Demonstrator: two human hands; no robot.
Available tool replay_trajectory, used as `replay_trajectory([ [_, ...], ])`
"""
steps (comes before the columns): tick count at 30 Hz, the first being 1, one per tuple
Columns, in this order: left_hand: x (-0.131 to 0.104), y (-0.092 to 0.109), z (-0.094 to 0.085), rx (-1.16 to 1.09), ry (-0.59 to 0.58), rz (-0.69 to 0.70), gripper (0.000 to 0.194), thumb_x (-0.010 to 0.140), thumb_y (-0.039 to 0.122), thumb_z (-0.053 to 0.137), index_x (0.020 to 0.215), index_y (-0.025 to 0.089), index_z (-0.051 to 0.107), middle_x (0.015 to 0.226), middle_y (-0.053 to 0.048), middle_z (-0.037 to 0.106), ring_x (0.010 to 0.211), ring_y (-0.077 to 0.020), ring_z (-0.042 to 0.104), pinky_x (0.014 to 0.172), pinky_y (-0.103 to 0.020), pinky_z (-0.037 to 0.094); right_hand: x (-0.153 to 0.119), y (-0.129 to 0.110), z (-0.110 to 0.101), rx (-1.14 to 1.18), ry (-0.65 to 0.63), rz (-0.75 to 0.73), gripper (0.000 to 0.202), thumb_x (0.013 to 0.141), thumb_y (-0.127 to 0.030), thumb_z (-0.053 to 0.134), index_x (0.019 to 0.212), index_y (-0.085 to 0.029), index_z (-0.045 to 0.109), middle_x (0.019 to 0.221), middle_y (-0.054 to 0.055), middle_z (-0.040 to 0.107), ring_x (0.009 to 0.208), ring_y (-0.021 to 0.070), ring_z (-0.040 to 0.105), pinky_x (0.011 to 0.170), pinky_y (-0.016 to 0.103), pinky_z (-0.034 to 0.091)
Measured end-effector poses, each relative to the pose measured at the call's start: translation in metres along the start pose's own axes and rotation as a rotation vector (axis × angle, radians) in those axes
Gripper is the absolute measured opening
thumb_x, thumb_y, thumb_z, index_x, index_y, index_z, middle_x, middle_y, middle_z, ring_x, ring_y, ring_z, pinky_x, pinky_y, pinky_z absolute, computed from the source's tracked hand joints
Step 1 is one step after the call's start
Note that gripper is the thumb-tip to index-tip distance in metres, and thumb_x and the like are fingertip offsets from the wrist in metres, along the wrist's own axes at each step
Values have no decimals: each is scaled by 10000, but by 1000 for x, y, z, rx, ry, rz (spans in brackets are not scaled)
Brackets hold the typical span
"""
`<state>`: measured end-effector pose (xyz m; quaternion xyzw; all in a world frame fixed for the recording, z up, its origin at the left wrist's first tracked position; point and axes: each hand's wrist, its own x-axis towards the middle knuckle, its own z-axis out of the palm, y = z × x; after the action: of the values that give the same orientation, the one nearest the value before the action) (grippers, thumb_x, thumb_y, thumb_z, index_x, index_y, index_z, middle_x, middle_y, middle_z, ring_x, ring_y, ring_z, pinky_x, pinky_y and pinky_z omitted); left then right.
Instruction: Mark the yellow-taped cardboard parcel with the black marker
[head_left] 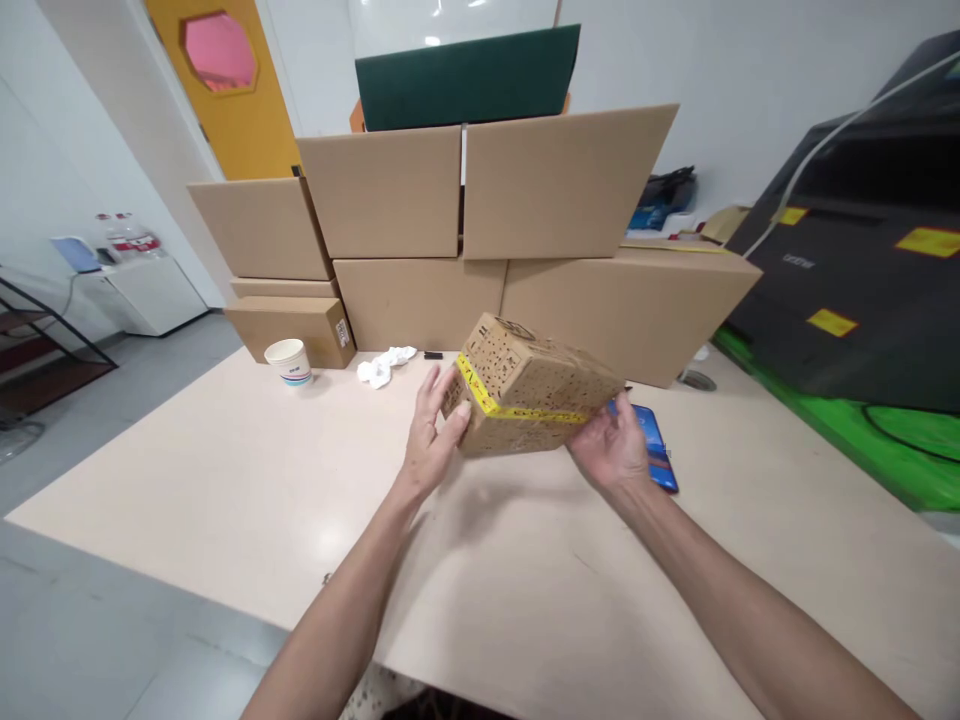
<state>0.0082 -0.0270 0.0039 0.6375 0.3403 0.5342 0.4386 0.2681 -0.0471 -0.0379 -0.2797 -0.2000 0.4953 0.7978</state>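
A brown cardboard box [551,385] with dark printed marks and a strip of yellow tape is held tilted above the table. My left hand [435,430] grips its left end, the thumb on the near side and the fingers behind. At the lower right corner, my right hand [615,445] supports the box from below, its fingers partly hidden by it. A blue phone-like object [655,447] lies on the table just beyond my right hand.
Large cardboard boxes [420,305] stand stacked along the back of the pale table [225,480]. At the back left are a paper cup [289,362] and crumpled white tissue [385,366]. A small black object [433,355] lies near the tissue. A black machine [862,230] stands at the right.
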Motion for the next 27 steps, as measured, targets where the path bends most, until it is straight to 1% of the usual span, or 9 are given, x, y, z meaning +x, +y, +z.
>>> replay_trajectory([
  [2, -1, -5, 7, -101, 85, -239, 896, 828, 632, 763, 1586, 282, 436, 1736, -93, 286, 1630, -336, 188, 1328, -490, 186, -1, 0, -2, 1, -20, 20, 321, 952, -551, 593, 1139, -328, 728, 1172, -2, 807, 1270, 245, 679, 1126, 507, 508],
  [4, -1, -5, 11, -313, 82, -437, 1077, 818, 584, 798, 1668, 258, 223, 1721, -128, 314, 1585, -335, 322, 1283, -452, 321, -3, 1, -3, -9, -34, 35, 321, 963, -558, 576, 1129, -328, 726, 1193, 2, 801, 1258, 249, 685, 1109, 515, 523],
  [6, 0, 0, 11, -500, 77, -473, 1168, 806, 511, 837, 1684, 275, 103, 1698, -109, 372, 1520, -309, 443, 1213, -405, 433, -5, 1, -3, -21, -52, 88, 335, 967, -581, 563, 1115, -328, 724, 1184, 12, 802, 1225, 261, 701, 1073, 530, 546],
  [8, 2, 7, 8, -588, 115, -397, 1112, 802, 469, 851, 1669, 321, 171, 1682, -60, 410, 1504, -290, 466, 1165, -375, 480, -7, 3, -5, -38, -73, 163, 353, 960, -605, 566, 1108, -324, 719, 1143, 31, 809, 1171, 280, 722, 1021, 555, 571],
  [11, 6, 17, 0, -630, 140, -236, 779, 874, 532, 754, 1564, 350, 443, 1651, -20, 464, 1527, -279, 423, 1141, -367, 485, -8, 10, -9, -86, -71, 225, 326, 923, -576, 639, 1078, -300, 717, 1048, 51, 814, 1042, 288, 751, 938, 551, 603],
  [14, 8, 18, -5, -605, 82, -154, 604, 919, 638, 634, 1448, 349, 594, 1631, -17, 494, 1527, -302, 406, 1145, -421, 469, -8, 16, -12, -129, 16, 128, 335, 864, -586, 709, 1041, -302, 719, 1029, 23, 802, 949, 247, 742, 846, 460, 622],
  [17, 6, 13, -3, -526, -32, -184, 631, 904, 720, 588, 1410, 345, 629, 1656, -29, 456, 1524, -343, 396, 1169, -498, 428, -6, 17, -13, -198, 100, -44, 373, 821, -621, 733, 1053, -329, 725, 1059, -25, 786, 976, 202, 713, 781, 351, 587],
  [20, 3, 6, 3, -439, -111, -252, 681, 887, 783, 554, 1405, 347, 634, 1683, -44, 409, 1549, -373, 356, 1209, -558, 352, -4, 18, -14, -275, 130, -146, 321, 807, -566, 756, 1010, -318, 734, 1085, -40, 782, 1048, 184, 689, 788, 297, 531],
  [27, 0, -4, 8, -351, -178, -311, 760, 872, 844, 493, 1466, 376, 569, 1722, -28, 335, 1592, -378, 276, 1263, -592, 234, -5, 22, -13, -395, 163, -206, 359, 781, -621, 755, 818, -267, 706, 889, -17, 787, 958, 195, 718, 830, 329, 506],
])
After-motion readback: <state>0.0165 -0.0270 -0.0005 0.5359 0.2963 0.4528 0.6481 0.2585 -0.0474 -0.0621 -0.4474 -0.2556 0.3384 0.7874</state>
